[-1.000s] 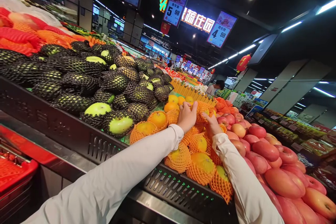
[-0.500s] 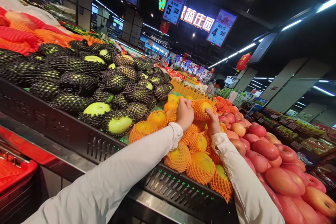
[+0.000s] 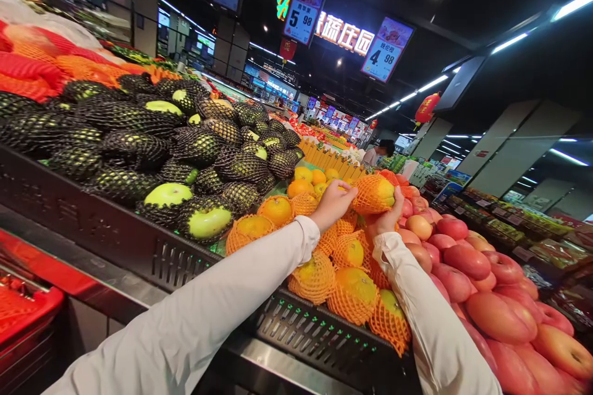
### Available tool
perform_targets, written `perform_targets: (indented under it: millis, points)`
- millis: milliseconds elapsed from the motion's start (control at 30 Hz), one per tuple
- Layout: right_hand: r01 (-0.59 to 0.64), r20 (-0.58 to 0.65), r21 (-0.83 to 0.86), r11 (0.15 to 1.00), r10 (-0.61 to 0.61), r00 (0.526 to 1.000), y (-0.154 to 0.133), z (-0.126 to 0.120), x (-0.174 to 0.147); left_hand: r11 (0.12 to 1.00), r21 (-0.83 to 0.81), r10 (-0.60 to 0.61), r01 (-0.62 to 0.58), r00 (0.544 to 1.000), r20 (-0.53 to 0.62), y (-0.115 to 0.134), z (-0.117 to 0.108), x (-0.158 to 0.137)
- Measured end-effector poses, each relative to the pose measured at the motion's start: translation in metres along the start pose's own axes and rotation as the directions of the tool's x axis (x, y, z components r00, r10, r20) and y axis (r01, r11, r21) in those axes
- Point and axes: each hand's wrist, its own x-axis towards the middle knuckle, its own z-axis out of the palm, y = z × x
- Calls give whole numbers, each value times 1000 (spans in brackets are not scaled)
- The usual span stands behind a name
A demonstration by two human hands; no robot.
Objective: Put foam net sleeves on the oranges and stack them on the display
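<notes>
An orange in an orange foam net (image 3: 373,194) is held up over the pile of netted oranges (image 3: 354,287). My right hand (image 3: 388,215) cups it from below and from the right, thumb along its bare yellow end. At its left side the fingers of my left hand (image 3: 334,202) are pinched together on the edge of the net. Both hands are closed. More oranges, some netted and some bare, lie under and behind my hands in a black crate (image 3: 319,336).
Left of the oranges lie several green apples in black nets (image 3: 199,145). Red apples (image 3: 467,259) are heaped at the right. A red shopping basket (image 3: 28,308) stands at the lower left. Price signs (image 3: 388,49) hang overhead.
My right hand has turned under the netted orange, which has shifted slightly right with its bare end now facing right. My left hand has moved from a fist to a pinch on the net.
</notes>
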Motion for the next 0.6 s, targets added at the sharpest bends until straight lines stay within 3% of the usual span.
perform_targets:
  millis: [100,200,400,533,600]
  points:
    - [29,64,36,999,-31,997,-4,-2,2,993,-103,70,-53,983,171,5,2,-6]
    - [45,35,51,998,-47,998,-6,-6,4,996,-22,88,-85,973,216,-2,2,-3]
    - [-8,22,26,1000,7,1000,-1,-7,3,961,250,114,-115,993,20,-18,-2,6]
    - [-80,14,-31,996,80,997,0,-2,-2,992,121,46,-36,996,-81,-5,-2,1]
    - [-100,34,-65,993,102,994,-1,0,-6,998,17,59,-57,990,-124,0,-2,1]
